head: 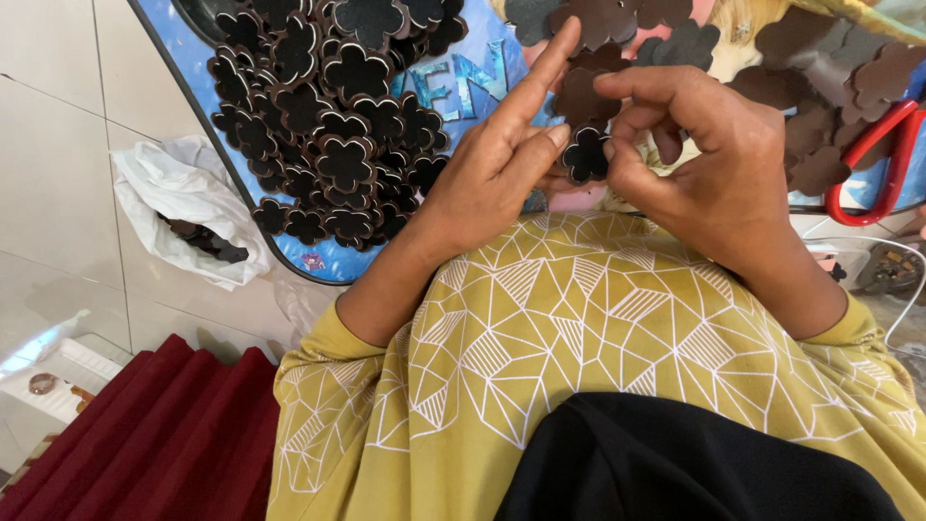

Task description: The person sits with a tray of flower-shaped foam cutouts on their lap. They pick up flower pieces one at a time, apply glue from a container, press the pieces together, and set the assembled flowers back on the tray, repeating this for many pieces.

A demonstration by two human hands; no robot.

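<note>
Head view: left hand (pixel 492 169) and right hand (pixel 709 159) both pinch one dark flower-shaped cutout (pixel 585 154) between them, each grip closed on it, just above the lap at the tray's near edge. Left index finger sticks straight out. Blue tray (pixel 217 125) holds a pile of dark cutouts (pixel 338 125) on its left side, brown cutouts (pixel 820 87) right. Red scissors (pixel 883 164) at right edge. White plastic bag (pixel 183 207) on the floor left of the tray.

A blue tray (pixel 227 145) lies on the white tiled floor (pixel 58 125), heaped with dark flower shapes (pixel 338 106) and brown flower shapes (pixel 820 87). Red scissors (pixel 883 159) rest on its right side. A white bag (pixel 183 207) lies on the floor beside it.
</note>
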